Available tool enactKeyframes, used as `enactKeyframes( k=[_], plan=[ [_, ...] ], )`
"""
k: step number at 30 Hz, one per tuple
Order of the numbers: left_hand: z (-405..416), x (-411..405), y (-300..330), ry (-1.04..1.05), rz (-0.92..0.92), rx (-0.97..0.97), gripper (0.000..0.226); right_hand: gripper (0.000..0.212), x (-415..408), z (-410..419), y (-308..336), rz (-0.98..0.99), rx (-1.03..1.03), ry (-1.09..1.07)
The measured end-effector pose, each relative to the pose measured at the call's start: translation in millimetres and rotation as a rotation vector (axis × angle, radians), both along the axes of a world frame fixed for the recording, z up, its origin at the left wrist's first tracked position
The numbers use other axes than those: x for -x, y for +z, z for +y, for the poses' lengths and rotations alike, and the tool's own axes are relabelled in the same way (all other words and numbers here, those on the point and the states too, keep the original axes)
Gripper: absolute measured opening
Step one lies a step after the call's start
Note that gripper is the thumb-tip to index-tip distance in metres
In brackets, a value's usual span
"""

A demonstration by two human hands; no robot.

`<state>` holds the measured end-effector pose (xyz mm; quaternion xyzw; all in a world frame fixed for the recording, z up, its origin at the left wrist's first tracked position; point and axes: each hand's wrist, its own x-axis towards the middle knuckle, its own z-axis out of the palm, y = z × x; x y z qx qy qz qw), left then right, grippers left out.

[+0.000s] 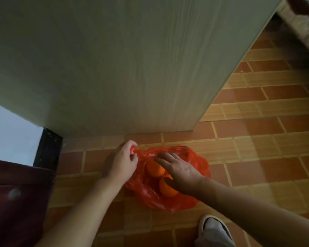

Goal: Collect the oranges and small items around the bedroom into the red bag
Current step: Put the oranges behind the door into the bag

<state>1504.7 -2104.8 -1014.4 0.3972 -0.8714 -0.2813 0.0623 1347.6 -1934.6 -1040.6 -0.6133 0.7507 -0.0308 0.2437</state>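
Both bare forearms reach forward and down from the lower edge of the view, converging toward the middle. The left hand point(122, 162) shows its back to the camera, with its fingers and thumb curled tightly at the top into a pinch on a bunched edge of the red bag point(200, 164). The right hand point(178, 171) lies flat, back up, with its fingers straight and slightly spread, pointing toward the left hand. Its fingertips lie near the left hand's knuckles; the two hands do not touch. The right wrist is straight.
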Motion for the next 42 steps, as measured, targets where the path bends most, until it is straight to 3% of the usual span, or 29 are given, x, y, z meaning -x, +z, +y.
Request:
enactKeyframes(
  k=[3, 11, 21, 27, 29, 31, 35, 42],
  plan=[
    [-2, 1, 3, -0.002, 0.011, 0.024, 0.010, 0.081, 5, 7, -1, 0.016, 0.016, -0.031],
    [4, 17, 4, -0.025, 0.100, 0.060, 0.015, 0.073, 31, 56, 18, 0.078, -0.006, -0.197],
    [36, 60, -1, -0.179, 0.150, 0.025, 0.012, 0.079, 28, 95, 11, 0.077, -0.087, -0.252],
    [46, 67, -7, -0.238, 0.125, 0.014, 0.015, 0.095, 42, 95, 13, -0.037, -0.151, -0.535],
    [47, 67, -8, -0.241, 0.116, 0.005, 0.015, 0.082, 44, 94, 11, -0.116, -0.200, -0.617],
    [47, 68, -9, -0.240, 0.116, 0.003, 0.014, 0.055, 47, 94, 8, -0.151, -0.208, -0.662],
    [48, 69, -6, -0.219, 0.129, -0.003, 0.014, 0.011, 51, 89, 13, -0.136, -0.106, -0.720],
    [72, 49, 37, 0.038, 0.154, -0.092, 0.012, 0.015, 43, 70, 56, -0.155, 0.079, -0.968]
  ],
)
